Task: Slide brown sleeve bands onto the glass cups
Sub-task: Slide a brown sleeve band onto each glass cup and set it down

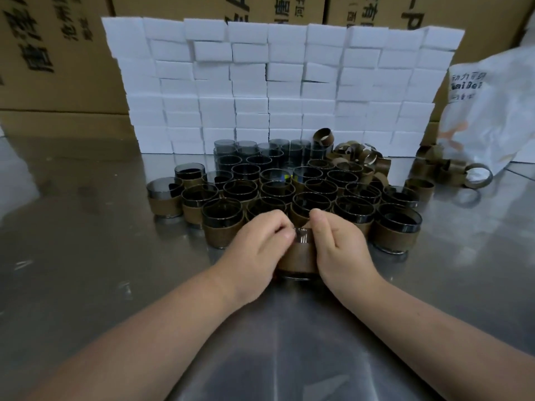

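Note:
A dark glass cup [298,275] stands on the steel table in front of me, wrapped by a brown sleeve band [299,257]. My left hand [257,244] grips the band from the left and my right hand [338,247] grips it from the right, thumbs meeting over the cup's top. The hands hide most of the cup. Behind it stand several dark glass cups wearing brown bands [223,227], and further back several bare glass cups [246,151].
Loose brown bands [356,157] lie heaped at the back right, more [443,169] beside a white plastic bag [492,111]. A wall of white boxes [275,82] stands behind the cups, cardboard cartons [58,53] beyond. The steel table [86,256] stretches left and toward me.

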`<state>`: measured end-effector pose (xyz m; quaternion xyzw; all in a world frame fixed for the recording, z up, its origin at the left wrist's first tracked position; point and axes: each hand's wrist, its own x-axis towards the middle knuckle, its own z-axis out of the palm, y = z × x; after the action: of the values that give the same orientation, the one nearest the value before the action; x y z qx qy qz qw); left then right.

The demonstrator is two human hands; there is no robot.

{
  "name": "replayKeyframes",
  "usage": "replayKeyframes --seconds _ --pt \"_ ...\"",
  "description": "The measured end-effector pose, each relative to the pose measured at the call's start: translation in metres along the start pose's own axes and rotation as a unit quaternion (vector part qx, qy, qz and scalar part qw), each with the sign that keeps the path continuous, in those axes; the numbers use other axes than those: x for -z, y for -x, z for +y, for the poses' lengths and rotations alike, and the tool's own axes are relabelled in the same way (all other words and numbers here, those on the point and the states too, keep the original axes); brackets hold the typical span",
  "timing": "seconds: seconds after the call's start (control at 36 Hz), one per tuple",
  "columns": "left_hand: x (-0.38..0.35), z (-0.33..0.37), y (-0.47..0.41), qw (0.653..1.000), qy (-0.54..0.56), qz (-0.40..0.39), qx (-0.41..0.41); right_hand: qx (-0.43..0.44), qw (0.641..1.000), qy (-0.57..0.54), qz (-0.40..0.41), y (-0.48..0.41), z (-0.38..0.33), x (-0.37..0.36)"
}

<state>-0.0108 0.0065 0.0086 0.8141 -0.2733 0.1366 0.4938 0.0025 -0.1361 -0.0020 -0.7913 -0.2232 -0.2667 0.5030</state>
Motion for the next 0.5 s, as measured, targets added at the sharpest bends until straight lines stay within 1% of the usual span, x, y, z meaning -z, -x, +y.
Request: replayKeyframes --seconds 0.06,0.11,0.19,0.31,0.42,0.5 --pt "0.0032 -0.0008 -0.0008 0.994 -0.11 -0.025 -0.004 -0.011 1.0 0.017 0.013 -0.0027 0.0013 -0.0002" --pt "0.0054 -0.0005 -0.0008 0.985 -0.168 -0.028 -0.009 -0.027 0.999 0.016 0.021 -0.0038 0.001 -0.0021" --pt "0.0065 0.0009 -0.0009 0.974 -0.224 -0.004 -0.036 -0.034 0.999 0.007 0.036 -0.0039 0.0 -0.0027" --pt "0.008 -0.0016 -0.0038 0.951 -0.297 0.054 -0.067 -0.059 0.997 -0.012 0.051 -0.0056 0.0011 0.0034" --pt "0.007 -0.0055 -0.0051 0.94 -0.336 0.042 -0.048 -0.087 0.995 -0.028 0.041 -0.0048 0.0023 0.0032" --pt "0.0063 -0.0048 -0.0055 0.93 -0.356 0.087 -0.021 -0.087 0.995 -0.023 0.036 -0.0039 0.0033 0.0027"
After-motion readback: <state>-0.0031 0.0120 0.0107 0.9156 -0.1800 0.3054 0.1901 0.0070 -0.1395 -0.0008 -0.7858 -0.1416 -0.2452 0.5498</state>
